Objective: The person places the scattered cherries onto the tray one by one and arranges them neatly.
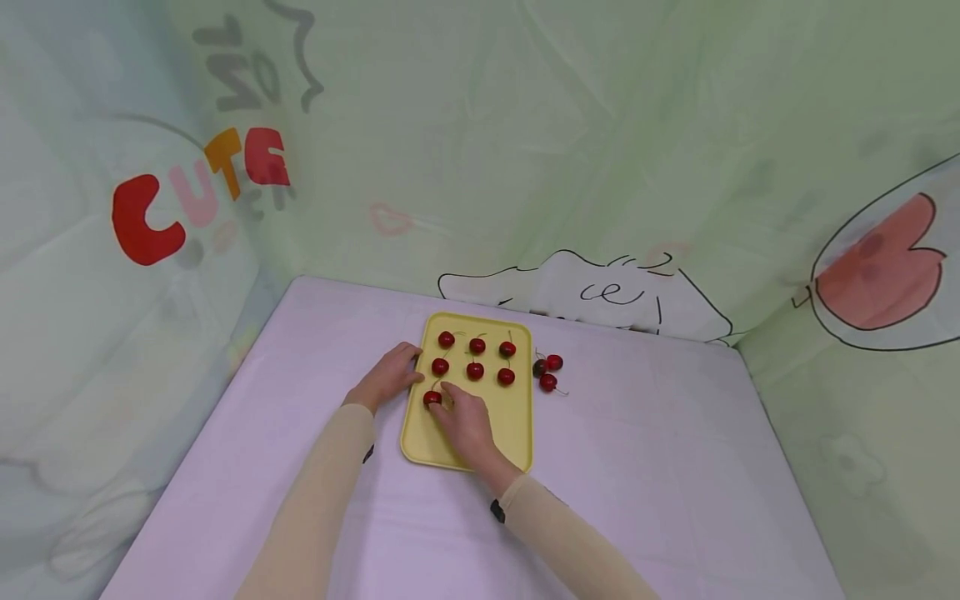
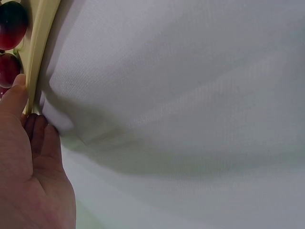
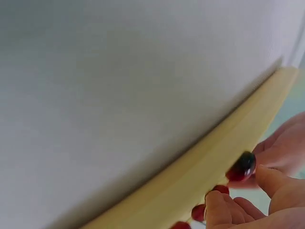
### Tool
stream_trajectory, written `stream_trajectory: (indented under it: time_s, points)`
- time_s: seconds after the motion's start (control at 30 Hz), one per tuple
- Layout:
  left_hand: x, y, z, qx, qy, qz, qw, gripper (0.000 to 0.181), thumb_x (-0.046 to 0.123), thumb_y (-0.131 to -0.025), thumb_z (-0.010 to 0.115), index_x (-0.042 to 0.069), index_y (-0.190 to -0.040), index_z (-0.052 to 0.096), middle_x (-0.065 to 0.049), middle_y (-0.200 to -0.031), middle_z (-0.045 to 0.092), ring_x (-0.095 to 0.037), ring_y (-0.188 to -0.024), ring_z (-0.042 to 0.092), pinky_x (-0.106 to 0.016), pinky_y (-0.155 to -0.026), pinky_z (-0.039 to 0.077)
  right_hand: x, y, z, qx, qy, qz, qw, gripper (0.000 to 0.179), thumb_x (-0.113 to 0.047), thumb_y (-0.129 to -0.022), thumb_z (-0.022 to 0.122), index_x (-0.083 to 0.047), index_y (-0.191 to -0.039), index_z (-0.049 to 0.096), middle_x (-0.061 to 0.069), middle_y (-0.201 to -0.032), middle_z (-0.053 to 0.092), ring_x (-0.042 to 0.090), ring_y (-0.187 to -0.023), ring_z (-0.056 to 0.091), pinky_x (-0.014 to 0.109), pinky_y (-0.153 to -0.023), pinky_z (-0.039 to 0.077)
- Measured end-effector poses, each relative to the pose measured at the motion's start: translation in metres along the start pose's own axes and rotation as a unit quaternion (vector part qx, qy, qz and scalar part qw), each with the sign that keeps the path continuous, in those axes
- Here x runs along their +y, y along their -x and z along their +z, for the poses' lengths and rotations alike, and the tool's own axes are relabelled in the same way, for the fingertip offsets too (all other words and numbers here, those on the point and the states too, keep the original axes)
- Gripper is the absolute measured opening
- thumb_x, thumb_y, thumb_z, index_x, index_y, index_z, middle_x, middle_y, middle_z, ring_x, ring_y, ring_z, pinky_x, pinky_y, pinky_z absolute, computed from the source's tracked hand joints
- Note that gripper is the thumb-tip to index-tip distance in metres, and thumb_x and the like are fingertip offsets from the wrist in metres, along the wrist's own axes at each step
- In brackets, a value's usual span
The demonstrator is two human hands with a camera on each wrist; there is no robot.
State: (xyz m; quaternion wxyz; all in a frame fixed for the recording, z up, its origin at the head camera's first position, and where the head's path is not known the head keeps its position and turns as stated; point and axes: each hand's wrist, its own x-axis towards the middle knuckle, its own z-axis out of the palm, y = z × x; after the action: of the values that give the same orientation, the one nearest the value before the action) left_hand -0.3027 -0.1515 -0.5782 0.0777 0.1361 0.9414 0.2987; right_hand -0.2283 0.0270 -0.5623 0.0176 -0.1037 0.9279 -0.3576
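Note:
A pale yellow tray (image 1: 468, 454) lies on the table with several dark red cherries on it. They form two rows of three, with one more cherry (image 1: 432, 399) nearer the front at the left. My left hand (image 1: 390, 377) grips the tray's left edge; the left wrist view has the thumb (image 2: 18, 93) over the rim and the fingers outside it. Over the tray, my right hand (image 1: 468, 423) is at the front-left cherry. Its thumb tip (image 3: 263, 174) is right at a cherry (image 3: 242, 167), while the index fingertip stands apart, near the stem in the head view.
Three loose cherries (image 1: 548, 382) lie on the table just right of the tray. A pale lilac cloth (image 1: 637, 467) covers the table. Printed fabric walls (image 1: 525, 167) rise behind it and at both sides.

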Motion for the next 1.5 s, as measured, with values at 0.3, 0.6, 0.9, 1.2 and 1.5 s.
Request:
stream_trajectory:
  time_s: [0.3, 0.6, 0.9, 1.2, 1.5]
  points:
    - [0.000, 0.001, 0.000, -0.001, 0.000, 0.001, 1.0000, 0.050, 0.018, -0.095, 0.066, -0.003, -0.136, 0.047, -0.015, -0.136, 0.049, -0.028, -0.129, 0.047, -0.037, -0.114, 0.034, 0.020, 0.008, -0.030, 0.036, -0.062, 0.010, 0.9974, 0.043, -0.018, -0.093, 0.069, 0.000, -0.130, 0.060, 0.018, -0.129, 0.062, 0.032, -0.112, 0.064, 0.040, -0.093, 0.055]
    - [0.000, 0.001, 0.000, -0.002, 0.003, -0.004, 1.0000, 0.050, 0.018, -0.095, 0.066, -0.002, -0.137, 0.047, -0.015, -0.137, 0.049, -0.027, -0.129, 0.046, -0.037, -0.114, 0.035, 0.037, 0.016, -0.066, 0.092, -0.113, 0.027, 0.9889, 0.045, -0.015, -0.092, 0.069, 0.005, -0.131, 0.058, 0.022, -0.130, 0.059, 0.035, -0.116, 0.060, 0.040, -0.094, 0.052]
    - [0.001, 0.001, -0.001, -0.009, 0.001, -0.014, 0.9999, 0.051, 0.019, -0.095, 0.066, -0.001, -0.138, 0.047, -0.014, -0.137, 0.048, -0.026, -0.129, 0.047, -0.037, -0.113, 0.035, 0.062, 0.013, -0.086, 0.131, -0.090, 0.069, 0.9849, 0.046, -0.014, -0.093, 0.068, 0.005, -0.133, 0.056, 0.023, -0.131, 0.058, 0.034, -0.119, 0.058, 0.041, -0.096, 0.051]
    - [0.001, 0.001, 0.000, -0.009, -0.005, -0.012, 0.9999, 0.050, 0.019, -0.096, 0.065, -0.002, -0.137, 0.046, -0.014, -0.136, 0.048, -0.027, -0.128, 0.047, -0.038, -0.113, 0.036, 0.079, 0.013, -0.097, 0.128, -0.058, 0.109, 0.9841, 0.049, -0.018, -0.096, 0.064, 0.004, -0.138, 0.051, 0.022, -0.136, 0.054, 0.032, -0.124, 0.055, 0.041, -0.099, 0.049]
    - [0.003, 0.002, -0.002, -0.008, -0.006, -0.010, 0.9999, 0.051, 0.020, -0.096, 0.064, -0.002, -0.138, 0.046, -0.014, -0.137, 0.048, -0.027, -0.129, 0.046, -0.037, -0.113, 0.035, 0.103, 0.008, -0.097, 0.148, -0.044, 0.128, 0.9796, 0.049, -0.022, -0.095, 0.066, 0.000, -0.137, 0.053, 0.022, -0.134, 0.057, 0.037, -0.118, 0.059, 0.045, -0.096, 0.051]
